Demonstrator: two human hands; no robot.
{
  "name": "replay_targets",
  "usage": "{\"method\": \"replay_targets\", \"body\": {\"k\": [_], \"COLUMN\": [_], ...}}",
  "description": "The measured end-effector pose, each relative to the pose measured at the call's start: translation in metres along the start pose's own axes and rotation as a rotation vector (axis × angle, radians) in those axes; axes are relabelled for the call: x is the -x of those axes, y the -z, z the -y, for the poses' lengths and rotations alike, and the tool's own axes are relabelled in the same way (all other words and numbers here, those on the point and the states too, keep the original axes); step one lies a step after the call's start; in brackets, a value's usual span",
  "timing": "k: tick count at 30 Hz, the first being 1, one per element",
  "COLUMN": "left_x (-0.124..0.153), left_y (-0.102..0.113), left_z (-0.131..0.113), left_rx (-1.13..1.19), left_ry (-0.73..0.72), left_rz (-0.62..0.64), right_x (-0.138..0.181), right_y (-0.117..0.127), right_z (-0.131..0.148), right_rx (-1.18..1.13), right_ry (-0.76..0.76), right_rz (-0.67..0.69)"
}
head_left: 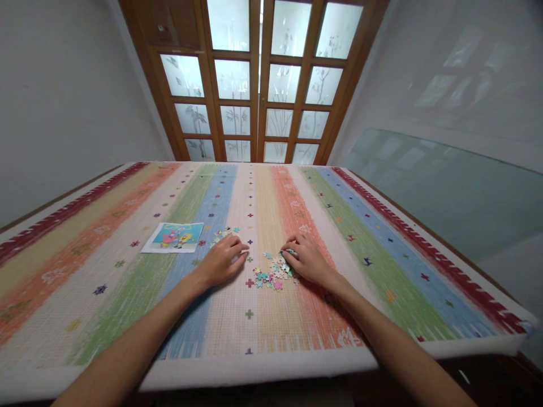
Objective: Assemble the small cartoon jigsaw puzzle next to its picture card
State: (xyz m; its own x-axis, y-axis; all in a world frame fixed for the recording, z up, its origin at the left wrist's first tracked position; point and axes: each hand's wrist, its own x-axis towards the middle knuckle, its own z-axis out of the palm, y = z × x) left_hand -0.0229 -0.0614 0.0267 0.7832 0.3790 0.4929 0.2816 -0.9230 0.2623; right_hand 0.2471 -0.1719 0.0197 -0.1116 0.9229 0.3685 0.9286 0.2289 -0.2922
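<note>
Loose puzzle pieces (274,274) lie in a small heap near the middle of the desk (382,316), on a striped cloth (127,282). As far as can be seen, none are joined into a picture yet, so the sorting looks barely begun and nearly all the fitting is left.

The right hand (309,261) rests at the right of the heap, fingers bent down onto pieces at its far edge. Whether it pinches one I cannot tell. The left hand (223,261) lies just left of the heap, loosely curled with fingertips drawn together, and anything in it is hidden.

A few stray pieces (224,232) sit beyond and left of the heap. Further left lies a cartoon picture card (173,236). Far behind the heap stand glazed wooden doors (258,85). Nothing blocks either hand.
</note>
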Motion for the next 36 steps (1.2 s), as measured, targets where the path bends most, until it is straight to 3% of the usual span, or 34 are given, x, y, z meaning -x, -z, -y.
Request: {"method": "replay_targets", "body": {"k": [8, 16, 23, 36], "left_x": [-0.001, -0.002, -0.005, -0.005], "left_y": [-0.013, -0.018, -0.016, -0.021], "left_z": [-0.028, -0.042, -0.041, -0.038], "left_rx": [0.117, 0.166, 0.176, 0.134], "left_ry": [-0.117, -0.070, -0.084, -0.079], "left_rz": [0.190, 0.268, 0.223, 0.146], "right_x": [-0.001, -0.003, 0.000, -0.002], "right_y": [-0.003, -0.001, 0.004, 0.012], "right_z": [-0.005, -0.004, 0.006, -0.012], "right_rx": [0.028, -0.002, -0.077, -0.044], "right_ry": [-0.009, -0.021, 0.172, 0.105], "right_rz": [-0.062, -0.095, 0.009, 0.026]}}
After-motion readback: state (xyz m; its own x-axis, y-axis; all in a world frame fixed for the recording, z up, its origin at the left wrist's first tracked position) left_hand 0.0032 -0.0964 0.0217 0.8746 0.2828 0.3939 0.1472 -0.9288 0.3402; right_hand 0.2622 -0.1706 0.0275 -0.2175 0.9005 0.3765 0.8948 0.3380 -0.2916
